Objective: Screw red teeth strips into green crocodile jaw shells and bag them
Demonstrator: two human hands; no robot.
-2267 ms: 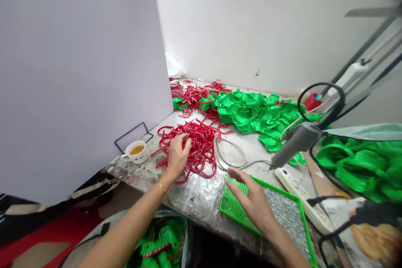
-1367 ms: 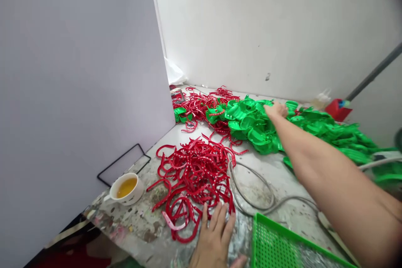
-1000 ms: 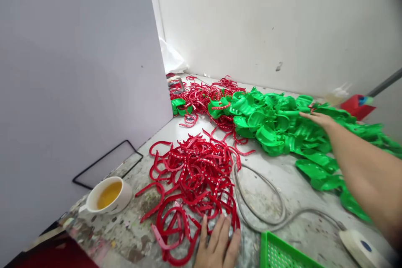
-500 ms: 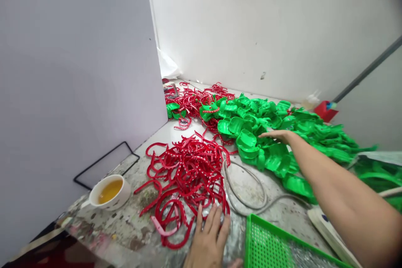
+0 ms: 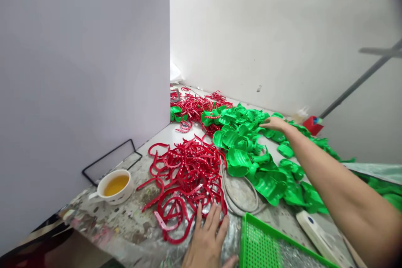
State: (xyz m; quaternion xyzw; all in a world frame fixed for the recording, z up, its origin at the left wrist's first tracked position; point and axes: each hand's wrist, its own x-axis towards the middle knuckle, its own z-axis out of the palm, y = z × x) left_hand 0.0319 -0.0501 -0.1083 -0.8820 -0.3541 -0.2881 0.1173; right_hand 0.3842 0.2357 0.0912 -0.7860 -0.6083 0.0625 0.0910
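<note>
Red strips (image 5: 185, 176) against left hand (image 5: 205, 236); right hand (image 5: 274, 123) on green trays (image 5: 238, 162).

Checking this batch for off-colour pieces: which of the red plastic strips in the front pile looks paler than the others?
The pale pink strip at the pile's lower left edge, just left of the left hand; the other red strips are deep red.

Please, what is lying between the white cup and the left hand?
In the head view, a loose tangle of red perforated plastic strips lies between the white cup and the left hand.
</note>
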